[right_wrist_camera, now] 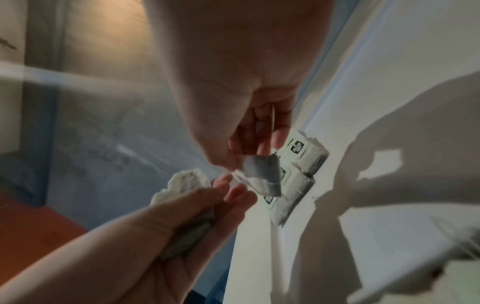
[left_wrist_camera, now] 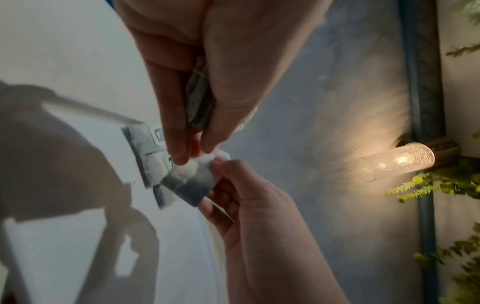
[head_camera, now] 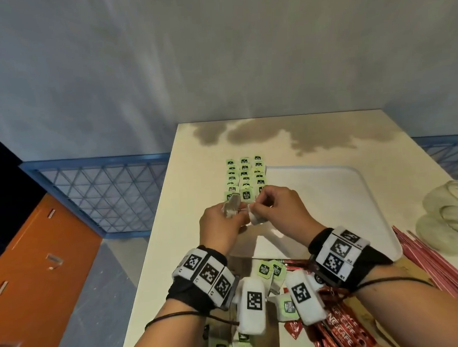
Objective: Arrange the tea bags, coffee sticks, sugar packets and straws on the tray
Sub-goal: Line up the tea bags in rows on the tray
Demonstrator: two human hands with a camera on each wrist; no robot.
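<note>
Both hands are raised together over the near left corner of the white tray (head_camera: pixel 360 194). The left hand (head_camera: pixel 219 223) has its fingers (left_wrist_camera: pixel 179 131) curled round a small bunch of tea bags (head_camera: pixel 46 218), thumb pressing them in. The right hand (head_camera: pixel 274 210) pinches a single tea bag (right_wrist_camera: pixel 262 174) between thumb and fingertip; its tag is hidden behind the fingers. Three rows of green-tagged tea bags (head_camera: pixel 245 175) lie on the bench (head_camera: pixel 187 201), along the tray's far left edge. The wrist views are dim and blurred.

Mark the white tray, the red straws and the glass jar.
white tray (head_camera: pixel 328 195): head view, bare middle of its floor.
red straws (head_camera: pixel 431 264): head view, mid-length of the bundle.
glass jar (head_camera: pixel 450 216): head view, its clear side.
</note>
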